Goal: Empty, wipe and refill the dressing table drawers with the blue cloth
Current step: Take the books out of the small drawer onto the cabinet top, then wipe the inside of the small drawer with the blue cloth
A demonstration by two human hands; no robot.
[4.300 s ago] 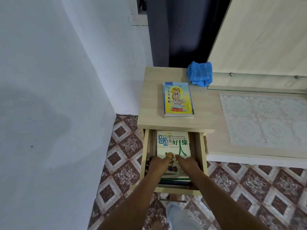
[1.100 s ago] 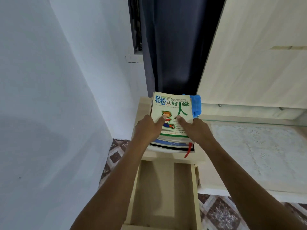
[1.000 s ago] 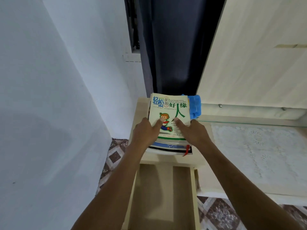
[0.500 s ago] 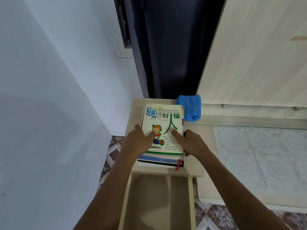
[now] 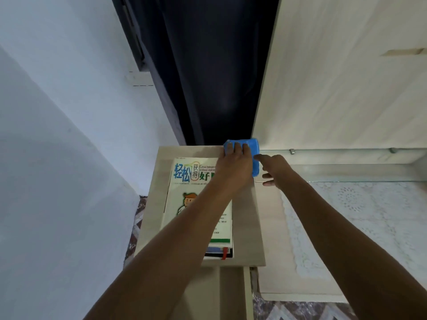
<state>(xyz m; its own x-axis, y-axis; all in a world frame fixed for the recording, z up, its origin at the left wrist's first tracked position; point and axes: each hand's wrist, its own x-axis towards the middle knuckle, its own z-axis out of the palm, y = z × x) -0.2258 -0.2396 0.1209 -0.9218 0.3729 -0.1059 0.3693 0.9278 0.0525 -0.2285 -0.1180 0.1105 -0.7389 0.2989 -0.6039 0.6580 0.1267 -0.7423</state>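
The cloth [image 5: 253, 147], blue and bunched, sits at the back of the table [image 5: 153, 215], just right of centre in the frame, tucked in the corner where a dark curtain [image 5: 215, 65] meets a pale wooden panel [image 5: 346, 77]. The left hand [image 5: 235, 167] lies on top of it with the fingers curled over its far edge, gripping it and hiding most of it. The right hand [image 5: 275, 168] is just beside the cloth's right edge, fingers loosely spread and holding nothing; its forefinger reaches toward the cloth, but whether it touches cannot be told. A stack of books [image 5: 196, 204] fills the middle of the table top directly in front of the cloth, the top cover white with blue and green lettering and a cartoon figure. The left forearm crosses this cover diagonally and blocks part of the title. Below the stack, at the bottom of the frame, a drawer [image 5: 231, 294] stands pulled out, mostly covered by the arm. A lace mat [image 5: 358, 215] lies at the right, a white wall [image 5: 57, 135] fills the left, and patterned floor tiles [image 5: 136, 227] show beside the table.
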